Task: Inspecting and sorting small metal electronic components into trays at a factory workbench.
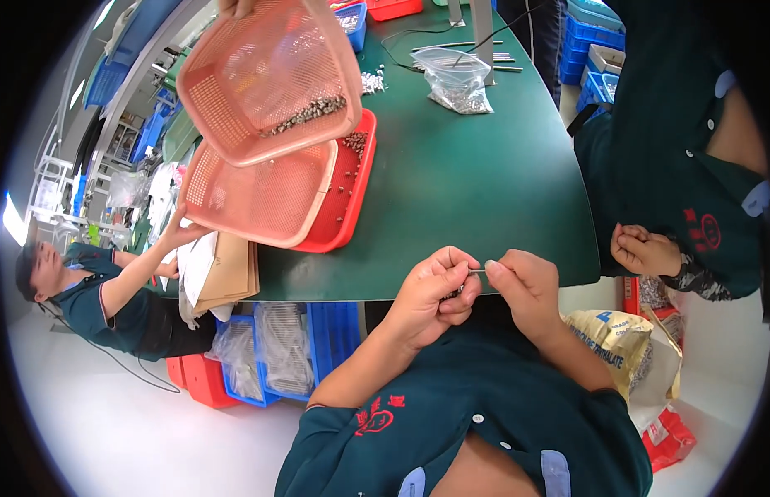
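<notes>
Over the table's near edge, my left hand is closed, thumb against the bent fingers. A thin metal pin spans the small gap to my right hand. My right hand pinches the pin's other end between thumb and forefinger. Something small and dark shows among the curled fingers of my left hand, too little of it to name.
A co-worker's hand steadies a pink mesh basket; another hand tilts a second pink basket of small metal parts above a red tray. A clear bag lies on the green table. Someone stands at the right.
</notes>
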Demonstrator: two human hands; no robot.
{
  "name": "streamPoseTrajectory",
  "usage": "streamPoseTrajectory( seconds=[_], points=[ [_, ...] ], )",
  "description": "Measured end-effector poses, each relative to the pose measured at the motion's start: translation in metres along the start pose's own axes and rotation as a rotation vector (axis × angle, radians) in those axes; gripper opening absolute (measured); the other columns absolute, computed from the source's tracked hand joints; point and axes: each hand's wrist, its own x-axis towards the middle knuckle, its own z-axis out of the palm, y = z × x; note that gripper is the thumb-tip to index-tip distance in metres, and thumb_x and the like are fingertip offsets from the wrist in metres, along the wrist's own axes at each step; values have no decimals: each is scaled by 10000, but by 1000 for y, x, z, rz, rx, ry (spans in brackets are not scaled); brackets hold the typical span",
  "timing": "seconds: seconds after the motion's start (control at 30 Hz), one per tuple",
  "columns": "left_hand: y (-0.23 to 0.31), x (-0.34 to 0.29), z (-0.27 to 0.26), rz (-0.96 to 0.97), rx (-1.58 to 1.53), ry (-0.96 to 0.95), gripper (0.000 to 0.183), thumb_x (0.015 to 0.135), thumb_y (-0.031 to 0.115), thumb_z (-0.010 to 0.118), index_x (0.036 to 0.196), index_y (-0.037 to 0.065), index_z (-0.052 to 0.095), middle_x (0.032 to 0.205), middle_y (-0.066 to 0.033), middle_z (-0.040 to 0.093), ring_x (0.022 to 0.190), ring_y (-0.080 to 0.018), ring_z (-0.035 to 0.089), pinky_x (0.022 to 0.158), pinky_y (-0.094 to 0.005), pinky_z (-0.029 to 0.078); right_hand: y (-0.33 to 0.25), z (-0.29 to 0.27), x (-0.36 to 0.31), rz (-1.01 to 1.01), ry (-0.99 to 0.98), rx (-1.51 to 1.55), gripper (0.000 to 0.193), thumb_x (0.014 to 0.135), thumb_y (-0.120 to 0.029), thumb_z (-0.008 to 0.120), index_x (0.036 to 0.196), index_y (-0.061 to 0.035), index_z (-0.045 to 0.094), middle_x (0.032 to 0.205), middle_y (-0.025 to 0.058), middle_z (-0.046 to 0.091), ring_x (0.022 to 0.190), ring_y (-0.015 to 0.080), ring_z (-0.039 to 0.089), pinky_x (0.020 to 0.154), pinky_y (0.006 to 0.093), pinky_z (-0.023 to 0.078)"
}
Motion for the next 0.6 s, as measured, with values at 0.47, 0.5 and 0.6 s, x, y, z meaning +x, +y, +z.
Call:
streamPoseTrajectory(
  seconds=[0.47, 0.5, 0.6],
  points=[
    [-15, -26, -6, 119, 333, 184, 111, 917, 164, 477, 926, 53, 471, 663, -29, 489, 453, -32, 289, 402, -177, 207, 6, 26, -14, 2, -91, 1, 254, 830, -115, 583, 609, 2, 542, 544, 85, 510, 484, 146, 489, 462, 278, 357],
    [-15, -31, -6, 132, 337, 175, 111, 917, 164, 477, 926, 53, 471, 663, -29, 489, 453, -32, 289, 402, -177, 207, 4, 30, -17, 13, -85, 34, 255, 830, -116, 582, 609, 4, 539, 542, 86, 506, 482, 149, 485, 460, 280, 355],
    [-13, -35, -10, 191, 462, 219, 129, 917, 183, 485, 910, 56, 465, 638, -2, 470, 473, -29, 317, 407, -171, 221, 3, 33, -14, -18, -111, -19, 263, 828, -115, 585, 603, 7, 524, 534, 83, 491, 476, 137, 457, 458, 280, 348]
  ],
)
